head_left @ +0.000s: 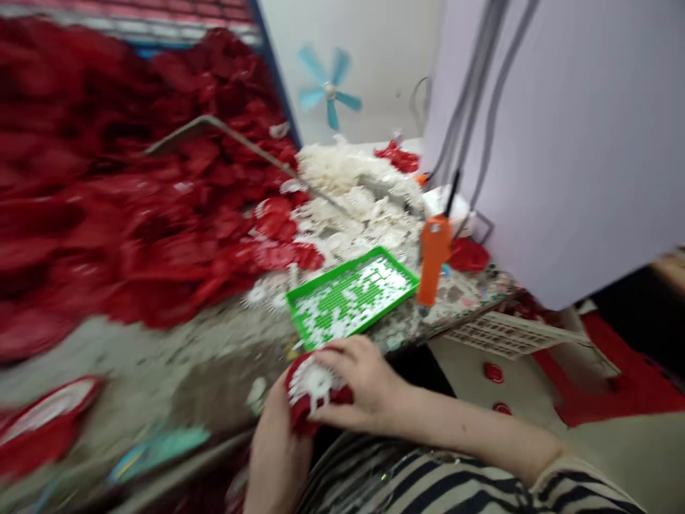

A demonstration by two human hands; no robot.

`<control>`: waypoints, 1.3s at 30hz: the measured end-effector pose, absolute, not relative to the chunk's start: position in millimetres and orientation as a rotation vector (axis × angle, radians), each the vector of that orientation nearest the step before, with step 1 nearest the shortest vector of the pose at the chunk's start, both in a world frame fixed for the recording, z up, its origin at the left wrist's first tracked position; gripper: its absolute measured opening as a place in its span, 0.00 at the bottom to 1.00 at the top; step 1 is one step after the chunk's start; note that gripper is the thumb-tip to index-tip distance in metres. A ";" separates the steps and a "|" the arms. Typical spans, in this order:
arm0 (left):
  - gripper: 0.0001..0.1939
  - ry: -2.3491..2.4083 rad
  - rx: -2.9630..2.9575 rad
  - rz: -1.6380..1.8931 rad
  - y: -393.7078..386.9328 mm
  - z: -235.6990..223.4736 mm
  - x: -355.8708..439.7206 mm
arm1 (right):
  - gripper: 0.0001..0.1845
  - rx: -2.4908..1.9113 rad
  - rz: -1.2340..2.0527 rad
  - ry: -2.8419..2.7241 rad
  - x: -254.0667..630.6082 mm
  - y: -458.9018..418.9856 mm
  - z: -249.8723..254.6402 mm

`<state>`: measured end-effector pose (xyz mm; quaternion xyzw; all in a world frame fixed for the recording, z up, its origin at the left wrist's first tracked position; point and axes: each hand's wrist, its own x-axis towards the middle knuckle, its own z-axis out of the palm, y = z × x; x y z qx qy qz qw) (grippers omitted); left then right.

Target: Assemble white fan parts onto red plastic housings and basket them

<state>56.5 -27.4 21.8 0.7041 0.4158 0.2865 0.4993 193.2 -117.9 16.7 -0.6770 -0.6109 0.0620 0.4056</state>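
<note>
Close to my body, at the table's front edge, I have a dark red rounded plastic piece [302,422] between both hands. A white toothed disc [318,382] lies against its upper face. My left hand [281,428] is closed round the near left side of the red piece. From the right, my right hand [367,382] wraps it, with fingers over the top and the thumb by the white disc. Just beyond the hands sits a green tray [300,323] strewn with small white pieces. An orange-handled tool [434,260] with a cord stands at the tray's right end.
A large heap of red plastic pieces [176,214] fills the left. White toothed parts [353,214] are piled behind the tray, with a bent metal rod [251,146] reaching over them. A blue fan [330,91] is at the back. A pale crate [497,334] sits low at right.
</note>
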 end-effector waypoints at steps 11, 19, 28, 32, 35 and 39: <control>0.27 0.719 1.019 0.765 -35.0 9.5 76.7 | 0.31 -1.735 -0.075 -1.620 200.0 -111.9 10.0; 0.26 0.720 0.946 0.817 -32.7 2.6 70.7 | 0.35 -1.703 -0.155 -1.650 195.9 -106.5 7.2; 0.24 0.694 0.873 0.836 -34.5 1.0 63.8 | 0.30 -1.672 -0.145 -1.680 191.5 -104.5 7.8; 0.22 0.674 0.809 0.860 -35.6 -0.2 60.3 | 0.30 -1.627 -0.186 -1.686 188.7 -101.4 8.4; 0.20 0.660 0.763 0.873 -35.6 0.0 58.3 | 0.31 -1.608 -0.209 -1.695 186.5 -99.7 8.7; 0.18 0.656 0.719 0.880 -34.6 1.3 55.9 | 0.34 -1.627 -0.167 -1.713 184.1 -99.9 9.6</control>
